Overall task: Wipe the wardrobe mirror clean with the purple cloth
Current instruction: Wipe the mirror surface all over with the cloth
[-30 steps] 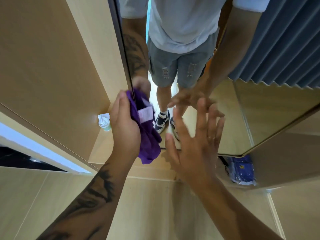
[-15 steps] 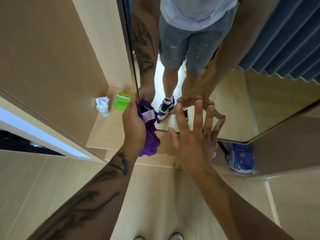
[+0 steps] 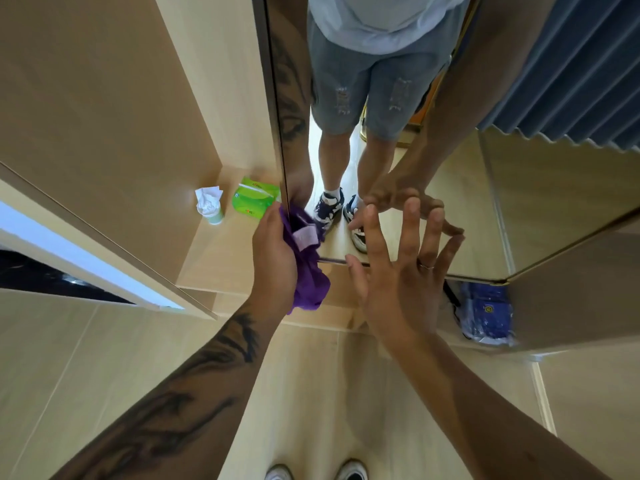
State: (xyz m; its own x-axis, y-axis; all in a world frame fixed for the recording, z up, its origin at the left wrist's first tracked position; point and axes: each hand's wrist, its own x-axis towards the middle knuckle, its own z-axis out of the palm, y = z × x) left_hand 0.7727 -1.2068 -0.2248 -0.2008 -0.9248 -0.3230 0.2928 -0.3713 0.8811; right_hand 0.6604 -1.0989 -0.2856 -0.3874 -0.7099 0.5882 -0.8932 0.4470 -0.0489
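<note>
The wardrobe mirror (image 3: 460,202) fills the upper right, framed by a dark edge on its left and a thin bottom edge. My left hand (image 3: 275,258) grips the bunched purple cloth (image 3: 310,271), which has a pale label, and presses it against the mirror's lower left corner. My right hand (image 3: 401,271) is held flat with fingers spread, its fingertips at the mirror's bottom edge, holding nothing. A ring sits on one finger. The mirror reflects both arms, shorts and shoes.
A green tissue pack (image 3: 254,200) and a small cup with crumpled white tissue (image 3: 209,206) sit on the wooden ledge left of the mirror. A blue plastic package (image 3: 486,315) lies below the mirror's right corner. My shoes (image 3: 315,472) stand on the pale wooden floor.
My left hand has slid the cloth downward along the mirror's left edge to its bottom corner. My view tilted down, showing the green pack and my shoes. The right hand stayed spread near the glass.
</note>
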